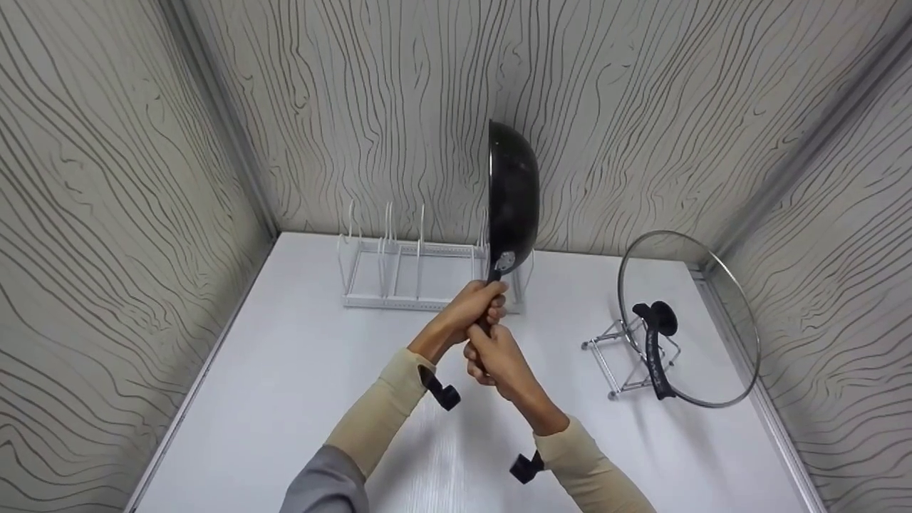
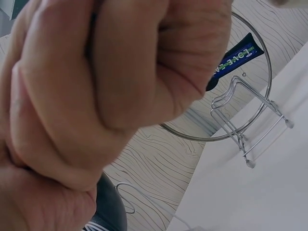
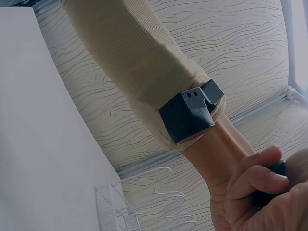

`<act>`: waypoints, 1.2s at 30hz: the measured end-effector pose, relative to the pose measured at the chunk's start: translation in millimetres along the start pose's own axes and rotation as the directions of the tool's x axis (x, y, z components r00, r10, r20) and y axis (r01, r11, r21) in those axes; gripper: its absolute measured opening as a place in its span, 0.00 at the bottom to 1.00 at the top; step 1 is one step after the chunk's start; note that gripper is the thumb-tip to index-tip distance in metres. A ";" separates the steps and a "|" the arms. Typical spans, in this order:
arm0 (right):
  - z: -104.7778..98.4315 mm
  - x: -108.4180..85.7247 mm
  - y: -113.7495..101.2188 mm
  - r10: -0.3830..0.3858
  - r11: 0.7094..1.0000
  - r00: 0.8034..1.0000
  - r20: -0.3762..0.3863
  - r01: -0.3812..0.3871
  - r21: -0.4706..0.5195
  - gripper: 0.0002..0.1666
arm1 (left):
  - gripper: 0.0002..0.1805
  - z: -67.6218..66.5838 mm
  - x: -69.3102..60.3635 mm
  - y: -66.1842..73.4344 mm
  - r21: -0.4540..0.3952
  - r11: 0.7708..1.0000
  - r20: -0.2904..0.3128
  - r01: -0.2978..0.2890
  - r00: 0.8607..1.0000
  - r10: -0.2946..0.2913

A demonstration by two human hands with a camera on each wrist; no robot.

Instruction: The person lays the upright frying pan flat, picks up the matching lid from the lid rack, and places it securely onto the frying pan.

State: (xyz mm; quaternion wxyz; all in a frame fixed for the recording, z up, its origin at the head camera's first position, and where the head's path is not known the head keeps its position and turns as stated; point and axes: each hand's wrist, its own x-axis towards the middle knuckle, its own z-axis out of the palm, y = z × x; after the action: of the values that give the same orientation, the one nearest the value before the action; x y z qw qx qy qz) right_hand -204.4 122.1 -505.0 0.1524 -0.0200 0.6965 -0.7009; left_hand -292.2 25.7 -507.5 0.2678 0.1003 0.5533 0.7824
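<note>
Above the table a black frying pan [image 1: 514, 196] is held on its edge, its rounded bottom facing right. My left hand [image 1: 474, 306] grips its dark handle near the pan body. Just below, my right hand [image 1: 499, 360] holds the lower part of the same handle. In the left wrist view curled fingers [image 2: 120, 72] fill much of the picture, with a bit of the dark pan [image 2: 110, 207] under them. The right wrist view shows the left hand [image 3: 255, 185] wrapped round the handle [image 3: 269, 192]. Behind the pan stands a white wire rack [image 1: 399, 306], partly hidden by it.
At the right a glass lid [image 1: 719, 342] with a black handle [image 1: 655, 356] stands upright in a small wire stand [image 1: 605, 367]. The white table [image 1: 285, 399] is bounded by wood-grain panels [image 1: 385, 107] at the back and both sides.
</note>
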 end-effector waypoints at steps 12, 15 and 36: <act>0.9 -1.2 -2.7 -0.013 1.000 1.000 0.007 0.013 -0.001 0.18 | 0.21 0.4 -1.6 2.8 -0.011 1.000 0.015 -0.019 1.000 0.019; 0.3 -1.6 -4.0 -0.020 1.000 1.000 0.007 0.020 -0.001 0.18 | 0.21 1.2 -1.5 4.1 -0.018 1.000 0.022 -0.025 0.999 0.025; -1.0 -5.3 -12.1 -0.036 0.999 0.999 0.003 0.036 0.000 0.20 | 0.22 7.3 -3.2 14.0 -0.002 0.999 0.014 -0.035 0.999 0.035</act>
State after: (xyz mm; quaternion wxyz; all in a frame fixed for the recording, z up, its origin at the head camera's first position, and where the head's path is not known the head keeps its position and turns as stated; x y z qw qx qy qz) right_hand -201.9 124.1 -492.1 0.1409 -0.0337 0.6959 -0.7034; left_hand -290.5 26.5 -491.5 0.2581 0.1150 0.5488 0.7867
